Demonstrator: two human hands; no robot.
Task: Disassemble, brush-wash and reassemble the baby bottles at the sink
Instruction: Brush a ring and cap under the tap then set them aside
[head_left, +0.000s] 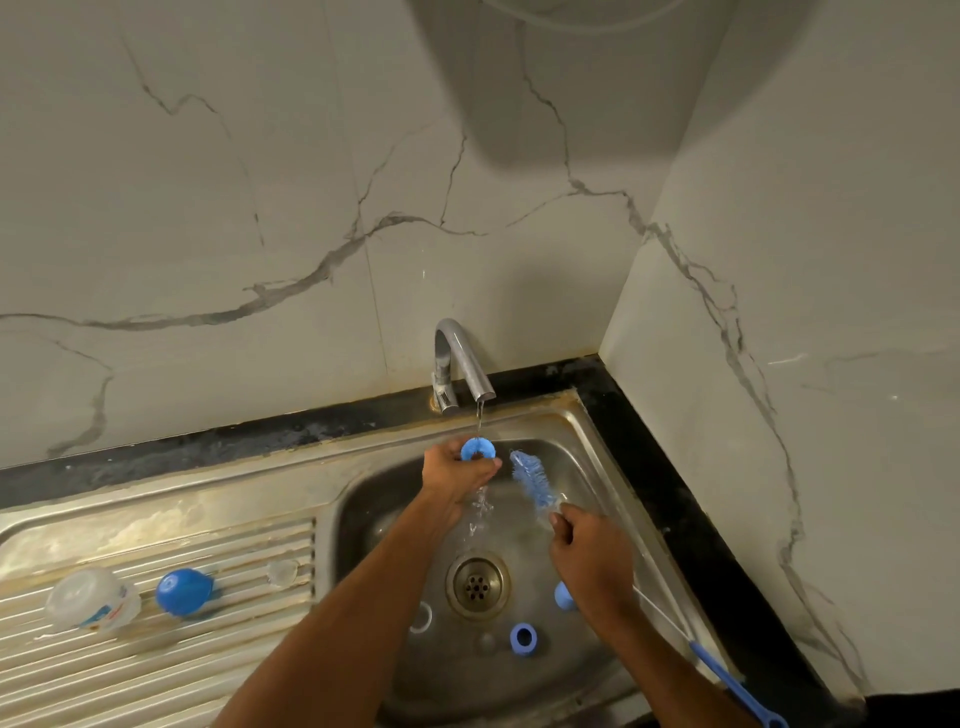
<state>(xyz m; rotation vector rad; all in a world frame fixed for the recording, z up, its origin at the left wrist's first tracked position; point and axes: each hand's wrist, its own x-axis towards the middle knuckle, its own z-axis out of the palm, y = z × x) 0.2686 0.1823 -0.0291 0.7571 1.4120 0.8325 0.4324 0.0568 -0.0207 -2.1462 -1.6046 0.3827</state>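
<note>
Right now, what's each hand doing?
Left hand: holding the blue ring under the tap.
Right hand: gripping the brush.

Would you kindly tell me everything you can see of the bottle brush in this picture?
The bottle brush has a fluffy blue bristle head, a thin wire shaft and a blue plastic handle ending in a hanging loop at the lower right. It slants over the sink basin, head up toward the tap, beside the running water. The right hand grips the shaft just below the bristles. The head sits close to the blue ring in the left hand, without clearly touching it.
</note>
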